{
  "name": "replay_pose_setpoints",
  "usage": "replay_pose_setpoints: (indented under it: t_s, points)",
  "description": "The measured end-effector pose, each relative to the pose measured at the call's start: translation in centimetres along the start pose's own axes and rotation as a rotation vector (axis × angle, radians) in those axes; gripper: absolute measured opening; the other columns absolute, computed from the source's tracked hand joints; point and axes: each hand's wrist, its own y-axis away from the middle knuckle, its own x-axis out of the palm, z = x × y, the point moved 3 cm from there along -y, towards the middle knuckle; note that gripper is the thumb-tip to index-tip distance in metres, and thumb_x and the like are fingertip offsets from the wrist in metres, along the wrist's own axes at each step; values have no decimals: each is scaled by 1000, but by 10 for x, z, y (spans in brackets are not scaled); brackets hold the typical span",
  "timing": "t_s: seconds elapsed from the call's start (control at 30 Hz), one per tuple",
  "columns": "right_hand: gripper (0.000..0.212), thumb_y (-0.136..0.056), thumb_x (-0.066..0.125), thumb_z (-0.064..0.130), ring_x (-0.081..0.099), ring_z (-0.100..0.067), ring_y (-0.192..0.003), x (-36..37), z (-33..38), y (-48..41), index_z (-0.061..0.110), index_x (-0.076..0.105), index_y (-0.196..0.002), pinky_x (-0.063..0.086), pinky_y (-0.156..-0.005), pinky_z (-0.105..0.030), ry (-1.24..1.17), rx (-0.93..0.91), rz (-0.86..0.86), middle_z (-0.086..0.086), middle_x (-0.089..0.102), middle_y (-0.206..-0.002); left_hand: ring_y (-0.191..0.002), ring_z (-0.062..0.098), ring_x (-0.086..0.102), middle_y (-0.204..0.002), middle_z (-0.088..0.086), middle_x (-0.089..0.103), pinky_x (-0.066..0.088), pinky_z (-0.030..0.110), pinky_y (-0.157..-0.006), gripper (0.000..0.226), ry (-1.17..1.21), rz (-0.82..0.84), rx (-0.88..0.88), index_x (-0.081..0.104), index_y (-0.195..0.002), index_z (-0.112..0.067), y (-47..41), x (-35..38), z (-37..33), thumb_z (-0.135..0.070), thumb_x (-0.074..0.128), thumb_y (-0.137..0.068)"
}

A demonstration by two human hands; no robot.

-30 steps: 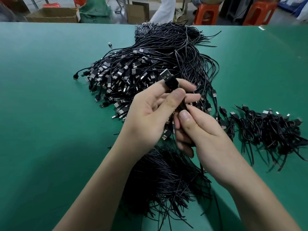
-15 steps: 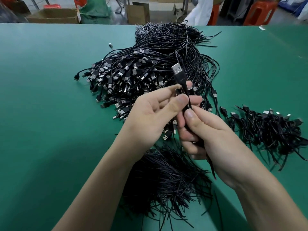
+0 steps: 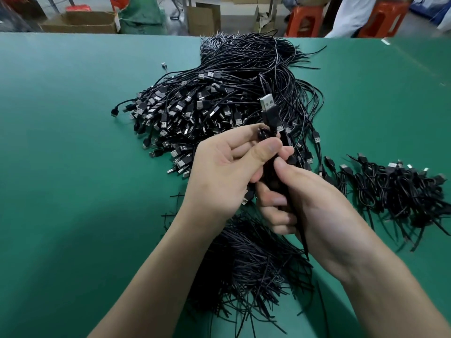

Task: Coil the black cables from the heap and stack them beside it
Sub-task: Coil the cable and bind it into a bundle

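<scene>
My left grip (image 3: 224, 174) is closed on one black cable (image 3: 271, 119), thumb and forefinger pinching it just under its plug. The plug (image 3: 266, 103) stands upright above my fingertips, its metal end tilted up and slightly left. A small loop of the same cable shows against my left forefinger. My right grip (image 3: 314, 211) is touching the left from below and to the right. Its fingers are curled round the lower run of that cable, with the thumb pressed on it beside my left thumb. A thin black tail comes out past the right palm and points down toward me. How many turns sit inside the two grips I cannot tell; the fingers hide them.

Both grips are held above the bench (image 3: 73, 167), a green surface. Right behind them lies the heap (image 3: 195, 111), a broad tangle of black cables with its plugs crowded on the left and near side and its loose ends fanning away at the far side. To the right of the heap, just beyond my right grip, lies the stack (image 3: 395, 189) of coiled cables, spread in a low row. Under my wrists, nearest to me, is a bundle of thin black strands (image 3: 251, 264).

Past the far edge of the bench I see cardboard boxes (image 3: 80, 21) and orange stools (image 3: 303, 20).
</scene>
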Motion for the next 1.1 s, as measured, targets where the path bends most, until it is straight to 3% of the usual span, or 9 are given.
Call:
replay_pose_setpoints:
  t_s: [0.1, 0.2, 0.27, 0.4, 0.5, 0.57, 0.77, 0.93, 1.1]
  points:
    - [34, -107, 38, 38, 24, -12, -54, 0, 0, 0, 20, 61, -89, 19, -48, -23, 16, -6, -2, 3, 32, -68, -76, 29, 64, -63, 1, 67, 60, 35, -77, 14, -35, -12, -7, 77, -95, -9, -1, -1, 0, -11, 65, -100]
    - [33, -109, 38, 30, 31, -8, -53, -1, -3, -1, 18, 54, -83, 26, -48, -16, 208, -89, -119, 7, 37, -64, -60, 20, 61, -71, 3, 73, 57, 28, -64, 13, -148, 40, -10, 75, -96, -1, -1, -5, -3, -10, 66, -100]
    - [34, -109, 38, 28, 33, -7, -52, -2, -4, -3, 16, 51, -81, 30, -50, -18, 318, -147, -177, 9, 39, -62, -70, 20, 72, -85, 6, 79, 61, 28, -70, 10, -242, 54, -6, 78, -100, -6, -2, -12, -9, -13, 72, -96]
    - [35, -106, 36, 37, 41, -13, -58, -9, 2, -2, 22, 50, -78, 38, -58, -38, 760, -263, -343, 3, 46, -62, -84, 5, 73, -89, -14, 78, 55, 18, -72, 17, -817, 141, 9, 78, -103, -35, -5, -42, -18, -32, 82, -86]
    - [35, -104, 34, 42, 43, -15, -56, -12, 5, 0, 25, 47, -76, 38, -56, -32, 870, -287, -405, -3, 51, -65, -79, 3, 71, -78, -19, 75, 58, 32, -82, 7, -1129, 442, -297, 79, -88, -40, -3, -55, -9, -36, 83, -84]
    - [34, -104, 34, 42, 47, -21, -60, -14, 4, -1, 27, 48, -76, 38, -55, -33, 877, -273, -408, -8, 55, -69, -77, -7, 67, -75, -24, 74, 58, 27, -83, 8, -1229, 561, -487, 79, -82, -41, 1, -56, 1, -36, 85, -83]
    - [33, -105, 34, 40, 43, -26, -58, -16, 6, 1, 27, 48, -77, 38, -53, -38, 866, -264, -388, -11, 52, -70, -76, -9, 64, -78, -25, 72, 55, 21, -76, 11, -1336, 592, -521, 76, -75, -43, 4, -49, 8, -44, 83, -83]
    - [34, -106, 35, 38, 35, -9, -52, -18, 5, 0, 24, 48, -78, 33, -49, -28, 870, -265, -382, -1, 44, -61, -88, -3, 63, -90, -20, 71, 55, 29, -86, 15, -1349, 551, -478, 72, -75, -39, 3, -52, 5, -44, 77, -88]
    - [33, -105, 34, 38, 37, -11, -54, -17, 6, 0, 26, 49, -77, 36, -53, -37, 857, -258, -386, 0, 45, -61, -87, -3, 62, -89, -21, 69, 53, 27, -83, 16, -1304, 483, -440, 69, -79, -39, 1, -59, 4, -43, 72, -94]
